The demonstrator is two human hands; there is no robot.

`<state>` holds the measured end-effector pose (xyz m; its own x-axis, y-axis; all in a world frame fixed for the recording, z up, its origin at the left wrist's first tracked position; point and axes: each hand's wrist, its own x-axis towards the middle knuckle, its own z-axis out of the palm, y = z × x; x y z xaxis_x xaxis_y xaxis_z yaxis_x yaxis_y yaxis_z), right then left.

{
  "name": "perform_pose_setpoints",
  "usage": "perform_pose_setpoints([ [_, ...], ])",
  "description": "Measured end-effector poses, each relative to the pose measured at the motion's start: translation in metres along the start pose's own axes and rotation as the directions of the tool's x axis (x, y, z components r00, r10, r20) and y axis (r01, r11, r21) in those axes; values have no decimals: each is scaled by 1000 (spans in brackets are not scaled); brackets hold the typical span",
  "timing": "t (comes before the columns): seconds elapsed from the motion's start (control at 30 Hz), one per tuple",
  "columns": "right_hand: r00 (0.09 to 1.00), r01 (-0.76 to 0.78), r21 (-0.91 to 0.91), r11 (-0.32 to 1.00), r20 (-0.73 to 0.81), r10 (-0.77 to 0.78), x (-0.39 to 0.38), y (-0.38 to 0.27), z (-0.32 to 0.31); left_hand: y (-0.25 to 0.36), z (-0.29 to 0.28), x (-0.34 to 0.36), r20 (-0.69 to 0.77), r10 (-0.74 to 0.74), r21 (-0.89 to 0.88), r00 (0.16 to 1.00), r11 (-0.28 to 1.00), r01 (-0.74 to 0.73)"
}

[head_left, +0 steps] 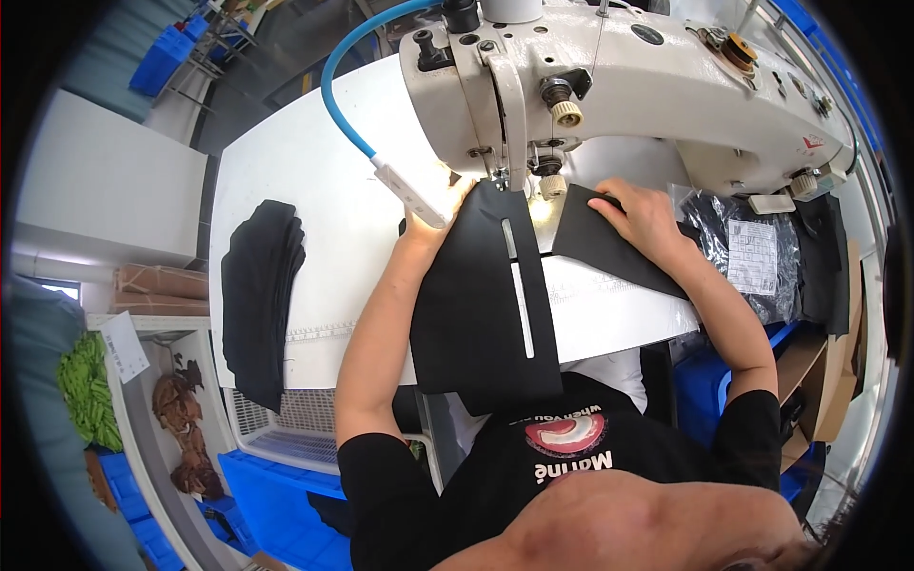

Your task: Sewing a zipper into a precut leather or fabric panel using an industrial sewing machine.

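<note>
A black fabric panel point(466, 314) lies under the head of a sewing machine point(514, 114) and hangs over the table's near edge. Two narrow slits in it show white. My left hand point(440, 214) pinches the panel's far left edge beside the presser foot; the lamp's white handle point(411, 193) partly covers its fingers. To the right of the needle, my right hand point(652, 224) is closed on a second, smaller black fabric piece point(595, 233), thumb on top. The needle area is lit, but the stitching is too small to make out.
A stack of black fabric pieces point(262, 295) rests on the white table point(319, 219) at left. At right lie a clear plastic bag point(785, 243) with a label and more black cloth point(821, 252). Blue bins point(286, 500) and a white basket point(276, 423) stand below.
</note>
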<state>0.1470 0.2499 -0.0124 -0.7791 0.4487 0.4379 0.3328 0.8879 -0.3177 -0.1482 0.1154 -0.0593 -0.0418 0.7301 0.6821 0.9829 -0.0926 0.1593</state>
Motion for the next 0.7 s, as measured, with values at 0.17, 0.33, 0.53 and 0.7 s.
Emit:
perform_pose_setpoints([
  [0.17, 994, 79, 53, 995, 66, -82, 4, -6, -8, -4, -4, 12, -89, 79, 46, 993, 996, -75],
  [0.33, 999, 16, -100, 995, 39, -12, -24, 5, -70, 33, -65, 1, 315, -233, 16, 920, 971, 240],
  [0.53, 974, 106, -151, 983, 214, -72, -105, -44, -84, 128, -110, -14, 451, 5, -239, 892, 964, 116],
  [0.7, 974, 79, -59, 995, 217, -64, -148, -44, -63, 167, -83, -15, 465, 230, -192, 855, 969, -156],
])
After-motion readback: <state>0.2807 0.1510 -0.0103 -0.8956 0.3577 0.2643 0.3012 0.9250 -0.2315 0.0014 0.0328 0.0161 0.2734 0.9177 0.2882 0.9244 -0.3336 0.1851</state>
